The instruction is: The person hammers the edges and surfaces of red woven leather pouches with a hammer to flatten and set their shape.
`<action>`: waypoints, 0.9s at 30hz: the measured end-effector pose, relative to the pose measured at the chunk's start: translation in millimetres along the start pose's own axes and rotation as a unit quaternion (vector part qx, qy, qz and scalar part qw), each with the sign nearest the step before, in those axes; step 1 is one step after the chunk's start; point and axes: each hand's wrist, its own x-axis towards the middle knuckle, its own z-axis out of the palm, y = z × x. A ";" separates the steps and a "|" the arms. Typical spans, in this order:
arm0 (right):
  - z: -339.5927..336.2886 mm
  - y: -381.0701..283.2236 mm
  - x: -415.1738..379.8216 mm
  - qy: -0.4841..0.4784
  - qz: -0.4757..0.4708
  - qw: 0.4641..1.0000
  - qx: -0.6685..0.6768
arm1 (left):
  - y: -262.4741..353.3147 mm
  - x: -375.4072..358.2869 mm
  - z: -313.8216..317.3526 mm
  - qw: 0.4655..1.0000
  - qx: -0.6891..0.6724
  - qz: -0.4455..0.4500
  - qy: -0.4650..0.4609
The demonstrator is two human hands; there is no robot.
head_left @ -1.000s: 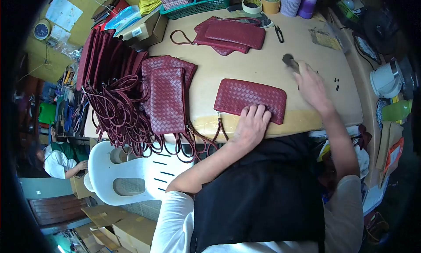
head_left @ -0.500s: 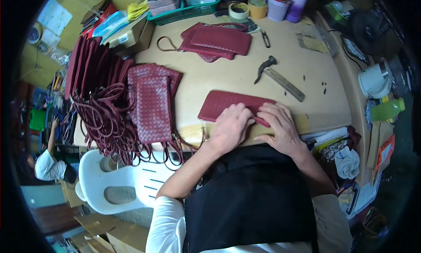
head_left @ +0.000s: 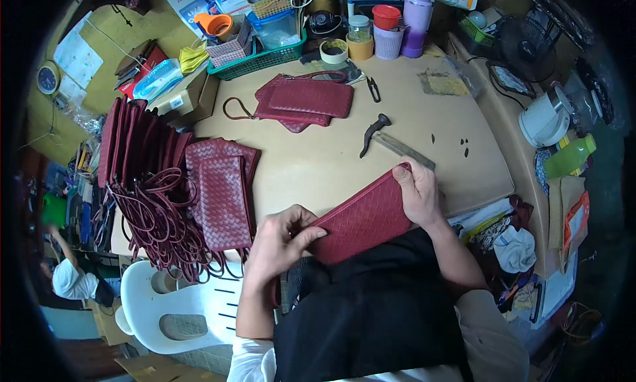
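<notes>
A dark red woven-pattern pouch [head_left: 363, 216] is held up, tilted, at the table's front edge, close to the black apron. Its left end is pinched between the thumb and fingers of my left hand [head_left: 281, 241]. My right hand [head_left: 419, 189] grips the upper right corner, thumb on the near face. To the left lies a small stack of woven red pouches [head_left: 222, 200]. Beside it stands a row of more red pouches [head_left: 136, 143], their wrist straps hanging in a tangle over the edge. Farther back are several flat red pouches [head_left: 305, 100].
A hammer [head_left: 397, 143] and thread snips [head_left: 373, 89] lie on the table [head_left: 311, 163]. Along the back stand a green basket [head_left: 258, 64], tape roll [head_left: 333, 51] and purple bottle [head_left: 417, 24]. A white chair [head_left: 149, 309] is at the left; another person [head_left: 73, 279] works farther off.
The pouch has been lifted off the table and tilted toward me. My left hand moved left to its end, my right hand to its upper corner. The view has tipped up.
</notes>
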 end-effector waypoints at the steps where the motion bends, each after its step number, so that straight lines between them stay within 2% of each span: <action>1: 2.3 4.4 -2.1 -0.009 0.033 0.999 0.013 | 5.3 0.1 -5.5 0.996 -0.027 -0.068 -0.042; 4: 8.4 13.0 -1.4 -0.010 0.067 0.996 0.053 | -10.7 4.8 -0.4 0.996 -0.037 -0.068 -0.031; 7: 10.7 26.0 -0.9 0.002 0.059 0.996 0.069 | -20.6 5.3 2.3 0.997 -0.050 -0.057 -0.010; 8: 8.1 24.2 -1.1 0.001 0.058 0.996 0.069 | -30.7 6.4 -0.6 0.991 -0.133 -0.022 -0.028; 10: 0.7 10.5 -2.2 0.036 -0.024 0.995 0.087 | -68.9 13.2 -0.6 0.965 -0.248 0.041 -0.070; 11: -3.9 -2.9 -0.3 0.032 -0.025 0.995 0.089 | -47.1 14.6 4.0 0.956 -0.279 -0.027 -0.091; 12: -8.8 -21.0 1.6 0.021 -0.219 0.974 -0.043 | -49.2 13.5 7.2 0.937 -0.302 -0.112 -0.133; 13: -10.2 -33.8 2.8 0.011 -0.405 0.898 -0.172 | -55.1 14.2 9.1 0.911 -0.321 -0.194 -0.174; 14: -7.1 -42.1 -5.6 0.023 -0.443 0.877 -0.186 | -69.8 17.1 9.5 0.845 -0.408 -0.222 -0.265; 15: -3.3 -48.1 -18.7 0.035 -0.478 0.854 -0.201 | -76.5 17.4 10.3 0.794 -0.488 -0.205 -0.299; 17: 1.3 -49.7 -30.5 0.039 -0.512 0.826 -0.234 | -87.3 17.0 24.5 0.778 -0.572 -0.150 -0.213; 18: -0.6 -49.6 -29.7 0.025 -0.505 0.824 -0.256 | -91.3 16.3 26.7 0.827 -0.536 -0.118 -0.121; 19: -1.4 -47.1 -26.9 0.024 -0.507 0.823 -0.254 | -92.0 12.9 28.7 0.827 -0.537 -0.117 -0.118; 20: -0.9 -42.6 -21.5 0.000 -0.366 0.918 -0.155 | -85.5 11.3 28.6 0.875 -0.483 -0.027 -0.021; 21: -0.3 -36.1 -18.3 -0.024 -0.210 0.976 -0.049 | -79.0 9.4 26.6 0.904 -0.417 0.063 0.076; 22: 4.1 -3.0 -26.3 -0.042 -0.095 0.995 0.003 | -73.6 8.4 24.2 0.889 -0.445 0.082 0.073; 23: 12.1 20.0 -30.7 -0.097 0.037 0.982 0.160 | -75.3 8.3 22.7 0.889 -0.445 0.084 0.077; 24: 17.3 20.7 -32.3 -0.094 0.137 0.919 0.357 | -78.4 8.6 21.7 0.916 -0.377 0.100 0.091; 25: 21.9 20.9 -33.0 -0.087 0.231 0.808 0.534 | -79.9 8.4 21.0 0.939 -0.306 0.115 0.104; 26: 23.6 29.9 -31.5 -0.088 0.229 0.808 0.536 | -71.0 6.3 23.6 0.930 -0.342 0.099 0.095; 27: 23.9 42.2 -30.2 -0.097 0.244 0.857 0.444 | -73.2 3.0 21.9 0.932 -0.356 0.036 0.061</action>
